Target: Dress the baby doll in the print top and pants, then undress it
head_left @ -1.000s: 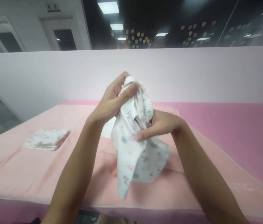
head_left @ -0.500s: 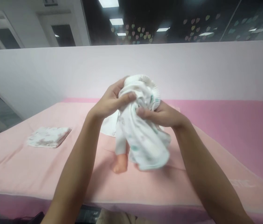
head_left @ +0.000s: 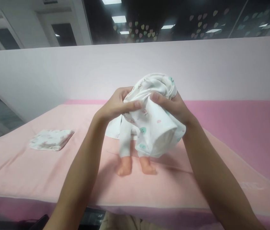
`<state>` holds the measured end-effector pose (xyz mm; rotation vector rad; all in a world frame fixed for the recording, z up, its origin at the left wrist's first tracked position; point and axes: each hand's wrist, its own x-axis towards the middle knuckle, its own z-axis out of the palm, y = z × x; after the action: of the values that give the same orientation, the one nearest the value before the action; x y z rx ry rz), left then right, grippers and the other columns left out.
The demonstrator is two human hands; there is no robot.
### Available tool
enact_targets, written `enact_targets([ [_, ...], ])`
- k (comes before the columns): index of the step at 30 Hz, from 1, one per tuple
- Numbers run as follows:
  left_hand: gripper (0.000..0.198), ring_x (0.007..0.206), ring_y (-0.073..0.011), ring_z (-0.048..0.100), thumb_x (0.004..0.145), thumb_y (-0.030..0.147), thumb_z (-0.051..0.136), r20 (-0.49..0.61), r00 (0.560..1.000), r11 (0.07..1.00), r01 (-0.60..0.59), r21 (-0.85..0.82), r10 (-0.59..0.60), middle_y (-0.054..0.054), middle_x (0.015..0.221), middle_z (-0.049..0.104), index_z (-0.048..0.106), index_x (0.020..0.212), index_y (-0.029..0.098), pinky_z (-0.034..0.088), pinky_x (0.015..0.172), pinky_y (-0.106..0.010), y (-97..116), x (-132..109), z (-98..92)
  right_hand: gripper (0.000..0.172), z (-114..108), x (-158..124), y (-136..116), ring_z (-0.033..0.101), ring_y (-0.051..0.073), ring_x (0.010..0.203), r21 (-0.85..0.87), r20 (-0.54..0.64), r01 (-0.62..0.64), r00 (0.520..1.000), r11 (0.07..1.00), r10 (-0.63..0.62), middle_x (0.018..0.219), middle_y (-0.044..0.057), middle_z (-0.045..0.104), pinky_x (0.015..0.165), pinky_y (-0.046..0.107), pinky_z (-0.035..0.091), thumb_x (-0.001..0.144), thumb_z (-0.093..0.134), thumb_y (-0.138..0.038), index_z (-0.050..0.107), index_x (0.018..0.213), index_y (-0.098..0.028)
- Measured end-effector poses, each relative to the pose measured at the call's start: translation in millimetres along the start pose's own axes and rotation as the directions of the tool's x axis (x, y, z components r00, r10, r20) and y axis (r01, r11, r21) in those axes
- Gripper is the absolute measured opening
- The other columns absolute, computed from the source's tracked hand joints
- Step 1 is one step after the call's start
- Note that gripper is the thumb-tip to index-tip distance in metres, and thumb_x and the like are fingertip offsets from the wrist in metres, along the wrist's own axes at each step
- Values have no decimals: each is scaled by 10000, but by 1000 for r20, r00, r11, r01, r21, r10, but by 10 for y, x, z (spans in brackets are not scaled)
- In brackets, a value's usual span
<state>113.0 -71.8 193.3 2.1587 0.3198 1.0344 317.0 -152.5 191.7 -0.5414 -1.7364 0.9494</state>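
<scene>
Both hands hold up a white baby garment (head_left: pixel 157 124) with small green, pink and brown prints, gathered at its top and hanging loose below. My left hand (head_left: pixel 122 102) grips its left side, thumb in front and fingers behind. On the right side, my right hand (head_left: pixel 173 105) pinches the gathered cloth, its thumb across the front and its fingers hidden. Behind and below the garment lies a baby doll (head_left: pixel 125 143) in white clothes, bare feet toward me. Its upper body is hidden by the cloth and my hands.
A folded white patterned cloth (head_left: pixel 51 139) rests on the left part of the pink-covered table (head_left: pixel 77 179). A low white wall (head_left: pixel 53 73) runs behind it, with a dark window (head_left: pixel 178 19) above. The table's front edge is close to my lap.
The garment has been turned and gathered further, so its ribbed edge no longer shows and its lower end hangs higher. My right hand has shifted right and up. Both doll feet now show.
</scene>
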Motion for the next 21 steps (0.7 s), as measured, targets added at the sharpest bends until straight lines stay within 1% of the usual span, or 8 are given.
enact_targets([
  [4, 575, 778, -229, 729, 776, 764, 789, -133, 990, 998, -50, 25, 53, -37, 836, 693, 668, 967, 235, 571, 579, -305, -6, 14, 23, 590, -41, 13, 29, 685, 252, 1051, -34, 69, -30, 997, 999, 32, 1023, 72, 696, 875, 366, 616, 841, 780, -669, 666, 1188, -205],
  [6, 525, 852, -235, 744, 836, 744, 748, -202, 977, 996, -81, -25, 74, -39, 913, 700, 656, 1026, 263, 586, 601, -307, 18, 17, 57, 595, -117, 19, 86, 693, 255, 1069, -82, 192, -69, 978, 994, 84, 1034, 72, 710, 875, 347, 615, 821, 823, -621, 681, 1206, -191],
  [9, 508, 888, -240, 747, 835, 730, 760, -189, 980, 996, -73, -60, 61, -33, 944, 688, 650, 1016, 268, 584, 600, -300, 67, 15, 116, 592, -207, 17, 184, 710, 252, 1049, -149, 454, -137, 871, 979, 191, 1025, 73, 727, 849, 319, 617, 759, 900, -514, 708, 1195, -161],
  [11, 521, 826, -225, 736, 830, 729, 766, -157, 987, 998, -54, -33, 48, -23, 871, 661, 649, 962, 239, 568, 579, -286, 84, 14, 139, 573, -211, 1, 217, 716, 247, 1043, -118, 504, -158, 841, 980, 196, 1025, 74, 731, 857, 316, 619, 747, 909, -470, 713, 1180, -150],
  [13, 525, 737, -186, 706, 880, 721, 719, -143, 989, 998, -43, -34, 38, -7, 781, 610, 638, 914, 204, 534, 552, -254, 71, 15, 135, 504, -178, -20, 202, 714, 238, 1057, -5, 403, -138, 906, 990, 128, 1054, 75, 729, 887, 323, 618, 798, 867, -448, 705, 1174, -153],
  [16, 585, 661, -142, 660, 896, 743, 680, -61, 998, 994, -36, -104, 30, 3, 712, 559, 621, 847, 164, 491, 530, -212, 8, 8, 76, 340, -141, -29, 110, 696, 221, 1121, 193, 147, -64, 988, 979, 36, 1079, 65, 723, 942, 316, 606, 887, 747, -403, 696, 1144, -186],
  [18, 668, 711, -178, 688, 768, 807, 758, 55, 998, 991, -17, -132, 24, -10, 724, 593, 632, 835, 154, 524, 557, -228, -36, -9, 18, 287, -157, -16, 50, 684, 225, 1140, 252, 84, -56, 996, 966, 36, 1015, 53, 722, 931, 297, 605, 845, 741, -391, 691, 1065, -214],
  [21, 755, 870, -283, 740, 554, 792, 899, 162, 986, 996, 48, -79, -34, -46, 813, 685, 674, 896, 158, 606, 664, -301, -65, -44, -62, 266, -208, -6, 19, 688, 237, 1083, 237, 102, -133, 989, 962, 111, 869, 37, 697, 853, 288, 616, 762, 763, -395, 639, 926, -226],
])
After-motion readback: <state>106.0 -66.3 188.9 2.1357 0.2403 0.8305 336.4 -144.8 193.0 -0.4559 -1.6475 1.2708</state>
